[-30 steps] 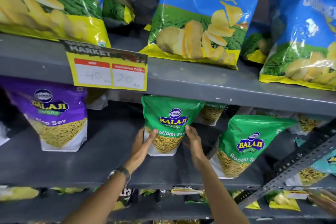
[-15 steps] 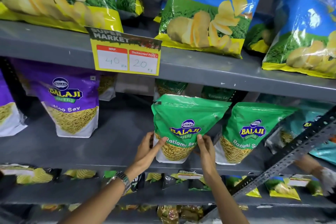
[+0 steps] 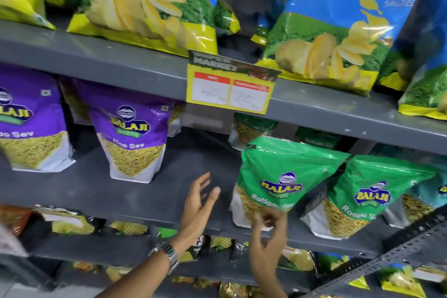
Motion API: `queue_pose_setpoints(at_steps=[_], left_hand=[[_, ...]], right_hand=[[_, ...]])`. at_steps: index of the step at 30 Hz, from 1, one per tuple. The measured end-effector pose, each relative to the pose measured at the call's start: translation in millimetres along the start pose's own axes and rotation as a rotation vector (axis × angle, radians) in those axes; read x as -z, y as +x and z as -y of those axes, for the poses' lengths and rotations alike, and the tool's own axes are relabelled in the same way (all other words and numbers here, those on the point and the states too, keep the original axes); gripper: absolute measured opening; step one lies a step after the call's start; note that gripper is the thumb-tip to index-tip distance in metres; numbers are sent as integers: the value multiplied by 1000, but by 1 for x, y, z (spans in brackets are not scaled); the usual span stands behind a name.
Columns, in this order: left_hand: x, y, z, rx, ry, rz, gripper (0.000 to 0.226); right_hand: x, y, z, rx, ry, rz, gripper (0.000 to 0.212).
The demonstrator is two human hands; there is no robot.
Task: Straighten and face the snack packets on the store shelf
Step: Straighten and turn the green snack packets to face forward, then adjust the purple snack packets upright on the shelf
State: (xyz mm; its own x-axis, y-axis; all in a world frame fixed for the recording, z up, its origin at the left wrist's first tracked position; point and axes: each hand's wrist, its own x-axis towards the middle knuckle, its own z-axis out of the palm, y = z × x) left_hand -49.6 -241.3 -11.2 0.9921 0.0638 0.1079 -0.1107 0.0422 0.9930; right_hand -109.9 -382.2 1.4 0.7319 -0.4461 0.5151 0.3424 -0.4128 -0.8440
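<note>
A green Balaji Ratlami Sev packet (image 3: 285, 169) stands upright, facing out, near the front of the grey middle shelf (image 3: 145, 191). My right hand (image 3: 268, 227), blurred, has its fingers curled on the packet's bottom edge. My left hand (image 3: 198, 203), with a watch on the wrist, hovers open to the left of the packet and does not touch it. A second green packet (image 3: 377, 184) leans to its right. Two purple Aloo Sev packets (image 3: 131, 133) (image 3: 26, 123) stand further left. More green packets (image 3: 251, 128) sit behind.
Large blue and yellow chip bags (image 3: 150, 2) (image 3: 338, 19) fill the top shelf, with a yellow price tag (image 3: 229, 89) on its edge. Small packets (image 3: 72, 222) lie on the lower shelf. A slotted metal bar (image 3: 399, 256) slants across the lower right.
My left hand has let go of the green packet and moved away to the left with its fingers spread. The view has swung left, so the packet now sits further right.
</note>
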Motion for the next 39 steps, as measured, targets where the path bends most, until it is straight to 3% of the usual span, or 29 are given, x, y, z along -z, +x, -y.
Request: queue_pose_setpoints(at_steps=[2, 4, 6, 8, 10, 13, 16, 19, 33, 39], left_hand=[[36, 5, -2, -72, -40, -201, 43], [80, 14, -6, -131, -63, -443, 40], [126, 27, -11, -154, -72, -634, 46], [168, 44, -14, -100, -61, -684, 47], [202, 64, -18, -6, -21, -627, 53], [232, 88, -24, 171, 13, -364, 64], [247, 100, -22, 323, 77, -145, 79], [262, 108, -6, 322, 58, -133, 61], [284, 37, -33, 282, 7, 58, 20], [285, 28, -40, 283, -31, 86, 31]], right_hand=[[-33, -13, 7, 24, -9, 256, 15], [-75, -14, 16, -71, 18, 424, 20], [-120, -4, 27, -182, 106, 464, 21], [-163, 10, 40, -305, 196, 460, 26], [-199, 24, 53, -431, 267, 471, 28], [-236, 33, 68, -580, 337, 495, 37], [-256, 32, 73, -631, 372, 526, 16], [-262, 26, 71, -638, 340, 460, 14], [-222, -41, 107, -642, 312, 363, 17], [-222, -47, 117, -693, 323, 311, 23]])
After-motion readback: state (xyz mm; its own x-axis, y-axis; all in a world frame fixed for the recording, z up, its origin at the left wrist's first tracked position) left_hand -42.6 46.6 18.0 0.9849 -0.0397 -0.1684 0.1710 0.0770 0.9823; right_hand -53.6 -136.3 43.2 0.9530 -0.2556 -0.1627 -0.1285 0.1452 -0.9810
